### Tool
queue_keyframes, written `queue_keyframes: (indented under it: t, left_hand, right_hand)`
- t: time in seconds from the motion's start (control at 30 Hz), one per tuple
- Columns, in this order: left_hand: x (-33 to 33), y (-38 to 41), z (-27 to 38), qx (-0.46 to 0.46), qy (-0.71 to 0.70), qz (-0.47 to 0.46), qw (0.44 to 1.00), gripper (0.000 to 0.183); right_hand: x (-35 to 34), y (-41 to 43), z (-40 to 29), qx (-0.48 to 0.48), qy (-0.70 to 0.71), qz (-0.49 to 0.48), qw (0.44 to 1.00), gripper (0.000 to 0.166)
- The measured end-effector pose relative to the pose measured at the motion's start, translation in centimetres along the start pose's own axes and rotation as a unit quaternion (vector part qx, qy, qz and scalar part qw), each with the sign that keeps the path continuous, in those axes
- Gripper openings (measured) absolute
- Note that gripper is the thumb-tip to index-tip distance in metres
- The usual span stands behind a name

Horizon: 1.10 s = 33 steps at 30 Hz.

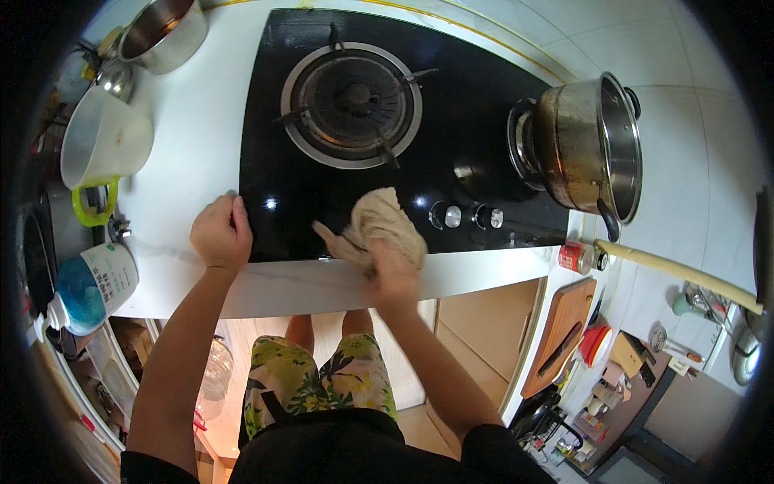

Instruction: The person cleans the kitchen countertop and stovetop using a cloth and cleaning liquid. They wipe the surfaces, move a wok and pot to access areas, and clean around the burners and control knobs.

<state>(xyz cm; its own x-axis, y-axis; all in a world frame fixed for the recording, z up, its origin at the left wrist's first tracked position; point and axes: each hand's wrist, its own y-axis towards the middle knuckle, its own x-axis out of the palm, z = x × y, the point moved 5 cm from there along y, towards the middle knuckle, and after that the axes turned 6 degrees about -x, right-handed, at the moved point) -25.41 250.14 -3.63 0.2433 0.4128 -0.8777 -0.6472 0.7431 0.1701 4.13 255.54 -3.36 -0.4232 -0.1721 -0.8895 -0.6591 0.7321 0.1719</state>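
My right hand (394, 279) grips a crumpled beige cloth (387, 224) at the front edge of a black glass gas cooktop (459, 115). The hand is blurred, and the cloth lies partly on the glass and partly over the front edge. My left hand (222, 235) is curled into a loose fist and rests on the white countertop (187, 151), against the cooktop's left front corner. No object shows in it. Right of the cloth are two control knobs (452, 216). A round gas burner (357, 97) with pan supports sits farther back.
A large steel pot (568, 145) stands on the right burner. Along the left are a steel saucepan (169, 42), a plastic jug (106, 139) with a green handle, and a bottle of blue liquid (91, 290). A glass jar (577, 257) and wooden cutting board (559, 339) lie to the right.
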Motion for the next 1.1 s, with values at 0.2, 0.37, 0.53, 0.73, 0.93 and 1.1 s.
queue_keyframes:
  t: [0.2, 0.37, 0.53, 0.73, 0.93, 1.1]
  left_hand:
    - [-0.2, 0.0, 0.7, 0.025, -0.043, 0.032, 0.998, 0.025]
    - [0.2, 0.2, 0.6, 0.022, -0.013, 0.023, 0.999, 0.025]
    - [0.2, -0.1, -0.2, 0.015, 0.01, 0.006, 1.0, 0.028]
    - [0.2, -0.2, 0.1, 0.008, -0.013, 0.015, 1.0, 0.029]
    - [0.4, 0.0, 0.8, 0.027, -0.007, 0.027, 0.999, 0.029]
    - [0.3, -0.2, 0.0, -0.011, 0.017, -0.014, 1.0, 0.029]
  right_hand:
    - [-8.1, -5.2, 15.1, 0.193, -0.189, 0.021, 0.962, 0.056]
    - [0.9, -2.0, 1.8, 0.033, -0.119, 0.166, 0.978, 0.047]
    - [1.9, 0.9, -2.1, -0.037, 0.003, 0.04, 0.999, 0.048]
    - [-9.2, -4.6, 15.8, 0.245, -0.133, 0.058, 0.959, 0.034]
    - [-0.5, -4.5, 3.4, 0.002, -0.124, 0.124, 0.984, 0.039]
    - [-4.2, -3.4, 7.0, -0.045, -0.215, 0.128, 0.967, 0.044]
